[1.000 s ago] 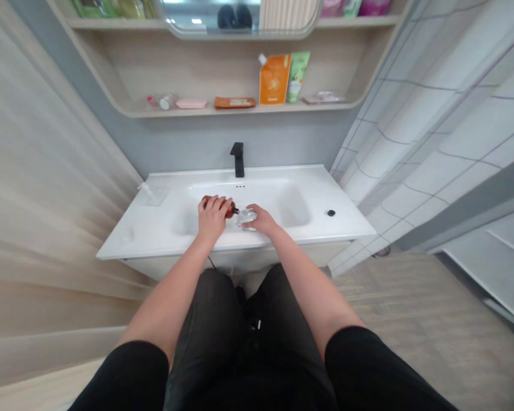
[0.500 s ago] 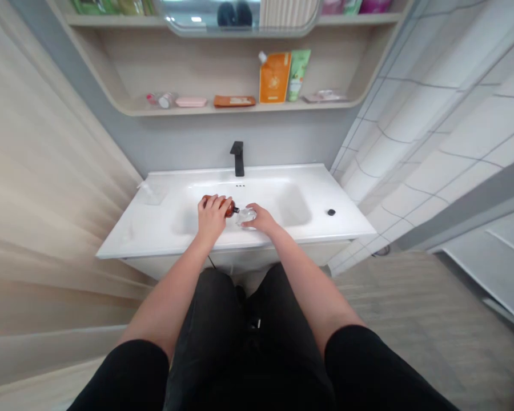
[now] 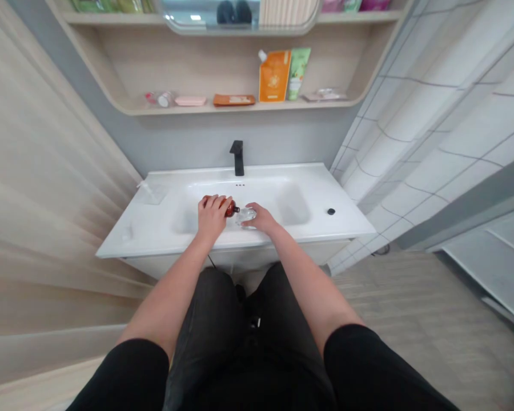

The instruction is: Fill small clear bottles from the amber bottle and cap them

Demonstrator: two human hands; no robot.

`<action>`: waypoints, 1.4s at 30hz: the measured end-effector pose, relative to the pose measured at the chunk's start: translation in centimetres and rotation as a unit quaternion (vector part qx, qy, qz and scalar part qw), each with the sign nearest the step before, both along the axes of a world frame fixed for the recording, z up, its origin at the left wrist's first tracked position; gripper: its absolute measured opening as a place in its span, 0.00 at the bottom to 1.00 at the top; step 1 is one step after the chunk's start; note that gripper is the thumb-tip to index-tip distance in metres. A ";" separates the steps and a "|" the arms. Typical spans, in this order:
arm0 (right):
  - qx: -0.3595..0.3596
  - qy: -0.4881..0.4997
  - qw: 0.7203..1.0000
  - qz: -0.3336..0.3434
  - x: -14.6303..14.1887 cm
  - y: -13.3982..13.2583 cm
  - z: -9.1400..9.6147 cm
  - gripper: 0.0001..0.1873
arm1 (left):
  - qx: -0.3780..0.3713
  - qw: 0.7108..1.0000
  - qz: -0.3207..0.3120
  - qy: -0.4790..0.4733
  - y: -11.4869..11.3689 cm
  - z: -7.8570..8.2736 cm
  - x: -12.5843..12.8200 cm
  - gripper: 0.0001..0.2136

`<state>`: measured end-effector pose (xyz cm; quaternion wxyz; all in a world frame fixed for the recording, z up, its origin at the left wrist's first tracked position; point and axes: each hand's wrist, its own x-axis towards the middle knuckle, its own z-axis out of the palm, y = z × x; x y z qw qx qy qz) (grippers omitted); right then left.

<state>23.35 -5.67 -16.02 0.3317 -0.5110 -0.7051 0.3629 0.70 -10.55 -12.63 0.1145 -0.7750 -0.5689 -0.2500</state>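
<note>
Gripping brown bottle (image 3: 230, 211) w/ L hand (image 3: 211, 217), fingers wrapped over it from above. Holding bottle on its side, approx. horizontal, w/ dark neck aimed right, above near part of white basin (image 3: 297, 206). Clasping clear container (image 3: 247, 216) w/ R hand (image 3: 262, 219), digits curled round far & near sides. Have container just beside bottle neck, to right; can't tell if touching, or how full either is.

Can see small black cap (image 3: 331, 212) on right part of white surface (image 3: 345, 226), well apart from both hands. On left part, can make out clear item w/ pale top (image 3: 152, 193), plus smaller clear item (image 3: 127, 232) nearer; too blurry to ID. Can see black tap (image 3: 239, 158) upright at far edge, behind basin.

Up on far shelf (image 3: 163, 111), can see, L to R: pink case (image 3: 191, 101), flat orange pack (image 3: 234, 100), orange pouch w/ white cap (image 3: 274, 77), green tube (image 3: 298, 74) leaning nr pouch. Above, can see bottom of mirror (image 3: 197, 17).
</note>
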 end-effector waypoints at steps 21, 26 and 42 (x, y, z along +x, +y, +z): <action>0.009 0.006 1.000 0.008 0.2 0.5 -0.8 0.39 | 0.010 1.000 -0.004 -0.004 0.1 -0.2 0.0 0.26; 0.010 0.006 1.000 0.010 0.2 0.6 -1.0 0.40 | 0.004 1.000 -0.001 -0.004 0.0 -0.1 0.1 0.26; -0.002 0.148 0.989 0.023 0.4 0.9 -1.8 0.38 | -0.017 0.957 0.146 -0.250 0.9 0.2 -1.3 0.40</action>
